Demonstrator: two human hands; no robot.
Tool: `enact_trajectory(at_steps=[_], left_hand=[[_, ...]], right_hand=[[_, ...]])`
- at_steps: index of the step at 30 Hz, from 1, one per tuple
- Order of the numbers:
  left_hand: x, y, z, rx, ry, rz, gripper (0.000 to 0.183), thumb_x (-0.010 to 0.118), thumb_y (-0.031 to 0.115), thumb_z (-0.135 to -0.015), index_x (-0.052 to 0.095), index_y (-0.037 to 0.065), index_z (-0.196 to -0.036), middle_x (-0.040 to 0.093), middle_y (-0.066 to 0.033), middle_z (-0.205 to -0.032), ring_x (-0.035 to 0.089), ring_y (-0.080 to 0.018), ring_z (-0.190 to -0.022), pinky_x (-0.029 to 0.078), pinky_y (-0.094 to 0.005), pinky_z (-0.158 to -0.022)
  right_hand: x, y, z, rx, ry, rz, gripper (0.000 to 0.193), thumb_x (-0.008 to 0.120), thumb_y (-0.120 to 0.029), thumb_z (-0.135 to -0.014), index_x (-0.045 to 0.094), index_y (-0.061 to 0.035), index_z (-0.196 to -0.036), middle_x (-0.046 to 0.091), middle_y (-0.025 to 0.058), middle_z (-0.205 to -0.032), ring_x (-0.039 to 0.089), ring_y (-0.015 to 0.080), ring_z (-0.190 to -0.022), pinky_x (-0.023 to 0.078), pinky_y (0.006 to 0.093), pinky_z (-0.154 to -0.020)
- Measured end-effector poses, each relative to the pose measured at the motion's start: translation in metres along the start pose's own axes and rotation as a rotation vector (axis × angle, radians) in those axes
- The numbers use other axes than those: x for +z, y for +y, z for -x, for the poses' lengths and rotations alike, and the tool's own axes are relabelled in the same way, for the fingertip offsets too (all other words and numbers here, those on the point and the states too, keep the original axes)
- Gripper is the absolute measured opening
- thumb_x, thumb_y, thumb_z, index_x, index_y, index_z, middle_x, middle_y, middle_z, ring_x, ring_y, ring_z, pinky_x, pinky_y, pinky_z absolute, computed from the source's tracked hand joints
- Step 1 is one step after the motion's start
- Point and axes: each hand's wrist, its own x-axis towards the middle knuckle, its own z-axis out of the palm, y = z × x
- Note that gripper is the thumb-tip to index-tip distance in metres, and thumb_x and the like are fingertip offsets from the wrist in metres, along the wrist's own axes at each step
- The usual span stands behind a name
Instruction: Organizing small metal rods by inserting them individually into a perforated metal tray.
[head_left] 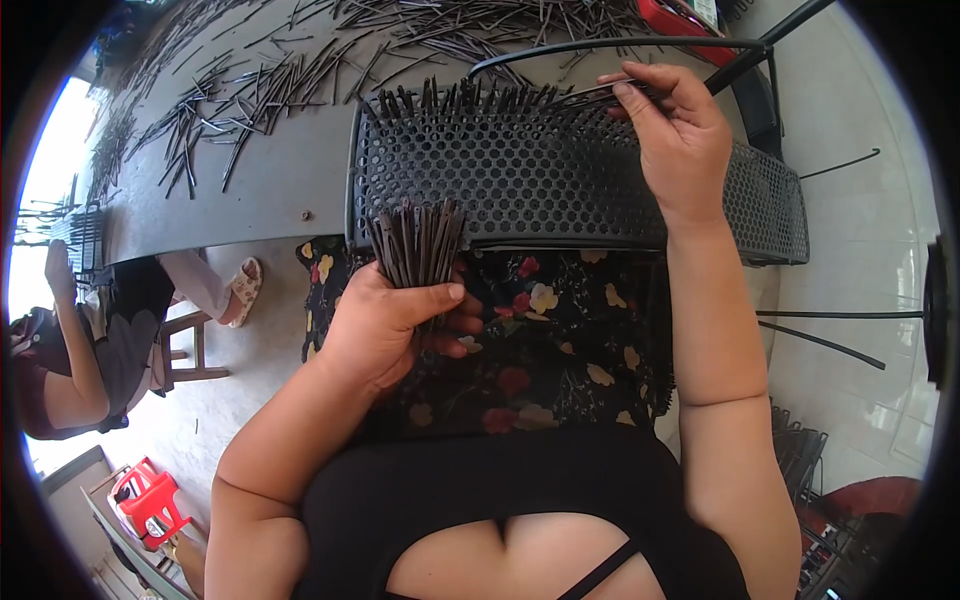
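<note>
My left hand [375, 325] is closed around an upright bundle of thin dark sticks [415, 245], just in front of a black perforated rack [480, 165]. A row of similar sticks [450, 102] stands in the holes along the rack's far edge, with several leaning over toward the right. Above the right part of that edge, my right hand [680, 130] pinches a thin dark stick [598, 92] between thumb and fingertips. Its inner end overlaps the leaning sticks, so I cannot tell whether it touches the rack.
Many loose sticks [240, 110] lie across the grey table [270, 200]. A bent black bar [620, 43] arches over the rack's far side, near a red container [690, 22]. Another person [110, 310] sits at the left, and a red stool [152, 500] stands behind them.
</note>
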Motion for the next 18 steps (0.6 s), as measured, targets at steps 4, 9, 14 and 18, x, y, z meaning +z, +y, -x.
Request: enact_trajectory(at_steps=[4, 9, 14, 18], left_hand=[[-0.003, -0.001, -0.002, 0.005, -0.016, -0.004, 0.018, 0.065, 0.002, -0.088, 0.059, -0.001, -0.105, 0.068, -0.0163, -0.088, 0.069, -0.0272, -0.075, 0.057, -0.0359, -0.057], [-0.005, -0.002, -0.004, 0.015, -0.015, -0.046, 0.018, 0.068, 0.004, -0.087, 0.061, 0.0, -0.103, 0.068, -0.0139, -0.087, 0.069, -0.0251, -0.074, 0.055, -0.033, -0.055], [-0.006, -0.003, -0.004, 0.034, -0.001, -0.064, 0.018, 0.069, 0.005, -0.086, 0.061, 0.001, -0.102, 0.068, -0.013, -0.086, 0.069, -0.0244, -0.073, 0.053, -0.032, -0.054], [-0.005, -0.004, -0.006, 0.034, 0.016, -0.079, 0.017, 0.069, 0.005, -0.086, 0.062, 0.001, -0.101, 0.068, -0.0131, -0.086, 0.069, -0.0242, -0.072, 0.053, -0.0318, -0.054]], right_hand=[[-0.003, 0.0, -0.005, -0.041, -0.054, 0.068, 0.014, 0.068, 0.0, -0.089, 0.069, -0.0005, -0.103, 0.073, 0.0055, -0.09, 0.068, 0.0106, -0.082, 0.055, 0.0225, -0.073], [0.012, -0.005, -0.009, -0.239, -0.251, 0.373, 0.014, 0.071, -0.005, -0.085, 0.07, -0.0039, -0.099, 0.073, 0.0077, -0.088, 0.071, 0.0172, -0.078, 0.055, 0.0253, -0.071], [0.019, -0.001, -0.019, -0.398, -0.218, 0.488, 0.018, 0.069, -0.012, -0.088, 0.071, -0.0086, -0.106, 0.074, 0.0061, -0.091, 0.072, 0.0184, -0.08, 0.055, 0.0256, -0.072], [0.021, 0.007, -0.018, -0.195, -0.247, 0.417, 0.02, 0.068, -0.015, -0.089, 0.071, -0.0093, -0.108, 0.074, 0.0065, -0.091, 0.072, 0.0183, -0.08, 0.055, 0.0266, -0.072]])
